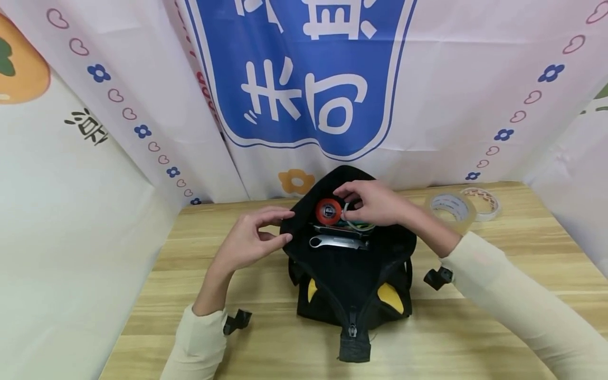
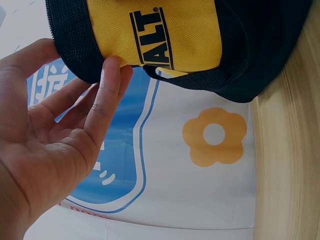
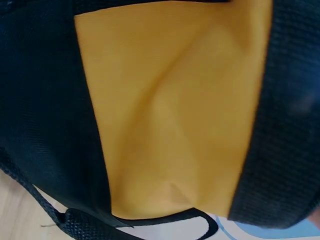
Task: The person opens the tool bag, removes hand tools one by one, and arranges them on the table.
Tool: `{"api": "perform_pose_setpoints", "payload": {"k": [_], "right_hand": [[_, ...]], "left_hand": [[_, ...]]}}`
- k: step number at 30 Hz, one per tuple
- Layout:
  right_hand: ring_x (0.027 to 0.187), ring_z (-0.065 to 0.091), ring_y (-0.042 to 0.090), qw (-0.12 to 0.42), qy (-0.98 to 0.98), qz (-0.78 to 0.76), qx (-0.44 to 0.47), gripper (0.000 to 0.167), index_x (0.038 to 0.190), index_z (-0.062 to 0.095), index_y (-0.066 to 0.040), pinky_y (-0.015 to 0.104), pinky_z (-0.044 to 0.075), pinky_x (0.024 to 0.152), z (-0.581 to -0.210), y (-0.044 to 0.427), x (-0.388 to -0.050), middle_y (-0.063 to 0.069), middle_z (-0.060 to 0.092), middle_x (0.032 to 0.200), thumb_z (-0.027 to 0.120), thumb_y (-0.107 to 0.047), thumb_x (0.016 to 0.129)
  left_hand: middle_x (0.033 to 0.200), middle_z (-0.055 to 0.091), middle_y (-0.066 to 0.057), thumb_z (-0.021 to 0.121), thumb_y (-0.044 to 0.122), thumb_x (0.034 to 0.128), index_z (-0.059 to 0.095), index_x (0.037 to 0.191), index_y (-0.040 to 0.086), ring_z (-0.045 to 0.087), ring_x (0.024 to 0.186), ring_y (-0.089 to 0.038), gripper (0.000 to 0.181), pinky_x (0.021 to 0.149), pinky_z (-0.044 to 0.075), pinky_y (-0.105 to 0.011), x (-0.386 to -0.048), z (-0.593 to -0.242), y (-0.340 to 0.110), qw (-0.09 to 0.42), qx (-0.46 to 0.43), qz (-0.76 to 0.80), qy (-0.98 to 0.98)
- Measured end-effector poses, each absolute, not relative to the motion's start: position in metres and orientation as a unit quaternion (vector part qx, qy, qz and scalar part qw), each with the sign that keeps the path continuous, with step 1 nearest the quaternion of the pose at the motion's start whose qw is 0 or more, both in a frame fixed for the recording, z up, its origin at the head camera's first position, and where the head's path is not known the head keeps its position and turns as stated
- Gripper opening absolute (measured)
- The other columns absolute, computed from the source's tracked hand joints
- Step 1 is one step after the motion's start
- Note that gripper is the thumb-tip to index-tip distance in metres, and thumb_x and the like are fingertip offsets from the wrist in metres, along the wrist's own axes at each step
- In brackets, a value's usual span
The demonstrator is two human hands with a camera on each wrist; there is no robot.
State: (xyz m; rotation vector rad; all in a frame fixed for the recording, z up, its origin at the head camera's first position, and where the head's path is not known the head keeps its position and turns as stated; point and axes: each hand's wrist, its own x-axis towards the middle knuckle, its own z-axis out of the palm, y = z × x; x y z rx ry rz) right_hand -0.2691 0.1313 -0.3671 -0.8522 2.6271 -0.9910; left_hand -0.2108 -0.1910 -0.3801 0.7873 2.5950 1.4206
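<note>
A black and yellow zip-top tool bag [image 1: 351, 274] lies open on the table. My left hand [image 1: 252, 237] pinches its left rim between thumb and fingers; in the left wrist view this hand [image 2: 65, 120] is at the zipped edge, beside the yellow panel [image 2: 165, 35]. Over the bag's mouth, my right hand [image 1: 375, 203] pinches a thin whitish looped cable [image 1: 363, 228]. A red round tape roll [image 1: 328, 211] sits just left of those fingers. Below it lies a silver wrench [image 1: 337, 242]. The right wrist view shows mostly the bag's yellow side [image 3: 170, 115], with the fingers hidden.
Two tape rolls, one clear and wide [image 1: 451, 207] and one thinner [image 1: 482, 203], lie at the back right of the wooden table [image 1: 256, 327]. A printed white and blue curtain [image 1: 313, 79] hangs behind the bag. A strap [image 3: 35, 195] hangs at the bag's side.
</note>
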Motion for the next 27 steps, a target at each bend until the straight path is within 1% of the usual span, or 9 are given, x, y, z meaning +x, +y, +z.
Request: {"api": "perform_pose_setpoints", "payload": {"k": [7, 13, 18, 24, 27], "right_hand": [[0.127, 0.070, 0.037, 0.121, 0.894, -0.323, -0.286, 0.051, 0.145, 0.063, -0.002, 0.046, 0.062, 0.104, -0.374, 0.126, -0.273, 0.021, 0.069, 0.139, 0.076, -0.016, 0.098], [0.126, 0.070, 0.034, 0.116, 0.903, -0.304, -0.280, 0.050, 0.143, 0.065, -0.003, 0.049, 0.060, 0.106, -0.380, 0.124, -0.276, 0.019, 0.070, 0.138, 0.077, -0.017, 0.097], [0.124, 0.069, 0.033, 0.125, 0.909, -0.288, -0.274, 0.053, 0.144, 0.064, -0.002, 0.051, 0.058, 0.107, -0.387, 0.122, -0.277, 0.018, 0.071, 0.137, 0.078, -0.019, 0.096], [0.127, 0.067, 0.036, 0.151, 0.912, -0.268, -0.271, 0.054, 0.147, 0.062, -0.002, 0.051, 0.057, 0.108, -0.396, 0.121, -0.277, 0.019, 0.067, 0.142, 0.076, -0.021, 0.098], [0.128, 0.066, 0.037, 0.156, 0.912, -0.262, -0.273, 0.053, 0.147, 0.062, -0.002, 0.052, 0.057, 0.108, -0.398, 0.120, -0.277, 0.019, 0.066, 0.144, 0.074, -0.021, 0.099]], "left_hand": [[0.146, 0.068, -0.015, 0.079, 0.009, 0.0958, 0.072, 0.137, 0.004, 0.070, 0.121, -0.035, 0.042, 0.088, 0.067, -0.031, -0.211, -0.379, -0.191, 0.036, 0.261, 0.461, 0.847], [0.145, 0.068, -0.015, 0.080, 0.008, 0.0954, 0.072, 0.137, 0.004, 0.070, 0.120, -0.035, 0.042, 0.087, 0.067, -0.030, -0.211, -0.379, -0.192, 0.035, 0.262, 0.465, 0.845], [0.145, 0.068, -0.015, 0.080, 0.008, 0.0954, 0.072, 0.137, 0.004, 0.071, 0.120, -0.035, 0.042, 0.087, 0.067, -0.030, -0.210, -0.379, -0.192, 0.032, 0.263, 0.463, 0.846], [0.145, 0.068, -0.014, 0.079, 0.010, 0.0959, 0.072, 0.137, 0.004, 0.071, 0.121, -0.035, 0.042, 0.089, 0.067, -0.030, -0.211, -0.379, -0.191, 0.029, 0.267, 0.456, 0.848], [0.145, 0.068, -0.014, 0.079, 0.010, 0.0961, 0.072, 0.137, 0.004, 0.070, 0.121, -0.035, 0.042, 0.089, 0.067, -0.030, -0.211, -0.379, -0.191, 0.028, 0.267, 0.455, 0.849]]}}
